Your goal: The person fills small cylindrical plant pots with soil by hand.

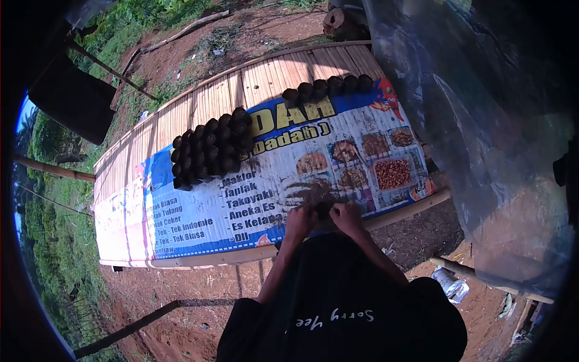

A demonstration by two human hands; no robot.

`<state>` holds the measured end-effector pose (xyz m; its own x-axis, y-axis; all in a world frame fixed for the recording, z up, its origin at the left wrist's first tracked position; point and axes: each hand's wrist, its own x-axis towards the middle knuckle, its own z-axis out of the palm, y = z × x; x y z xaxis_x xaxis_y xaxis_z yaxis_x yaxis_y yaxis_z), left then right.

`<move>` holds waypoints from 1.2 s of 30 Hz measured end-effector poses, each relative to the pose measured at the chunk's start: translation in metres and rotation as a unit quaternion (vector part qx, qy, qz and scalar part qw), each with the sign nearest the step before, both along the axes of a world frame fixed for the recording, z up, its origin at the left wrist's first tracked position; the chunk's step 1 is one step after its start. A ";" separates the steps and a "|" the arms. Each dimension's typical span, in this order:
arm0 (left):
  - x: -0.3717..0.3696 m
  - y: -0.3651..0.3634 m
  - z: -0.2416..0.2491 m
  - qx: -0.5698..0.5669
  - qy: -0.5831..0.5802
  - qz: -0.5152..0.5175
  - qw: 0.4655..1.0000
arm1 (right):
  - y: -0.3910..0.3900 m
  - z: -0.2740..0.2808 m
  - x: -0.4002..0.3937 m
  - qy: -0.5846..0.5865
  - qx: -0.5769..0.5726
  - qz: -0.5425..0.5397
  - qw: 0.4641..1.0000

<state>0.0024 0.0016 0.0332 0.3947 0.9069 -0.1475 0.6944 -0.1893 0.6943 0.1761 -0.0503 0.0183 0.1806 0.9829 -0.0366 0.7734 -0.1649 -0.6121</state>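
My left hand (pixel 303 219) and my right hand (pixel 346 215) are close together at the near edge of the table. Between them is a small black planting bag (pixel 324 209), and the fingers of both hands are closed on its sides. Just beyond it, a heap of dark soil (pixel 310 192) is spread over the printed banner (pixel 199 220). Right of the soil stands a clear tub of reddish-brown seeds (pixel 393 174). To the left, several filled black bags (pixel 211 148) are packed in a block.
A row of several more black bags (pixel 329 88) lines the far side of the banner. The bamboo slat table (pixel 205 96) has a pole (pixel 410 209) along its near edge. Clear plastic sheeting (pixel 476 120) hangs at the right. A cut log (pixel 338 24) lies on the ground beyond.
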 end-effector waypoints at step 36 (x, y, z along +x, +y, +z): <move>0.006 0.002 0.017 0.029 0.051 -0.033 0.998 | -0.006 0.006 -0.005 -0.016 0.019 -0.038 0.999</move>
<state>0.0084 0.0040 0.0499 0.4395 0.8876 -0.1375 0.7455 -0.2751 0.6071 0.1708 -0.0559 0.0244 0.2549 0.9669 0.0066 0.7791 -0.2013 -0.5937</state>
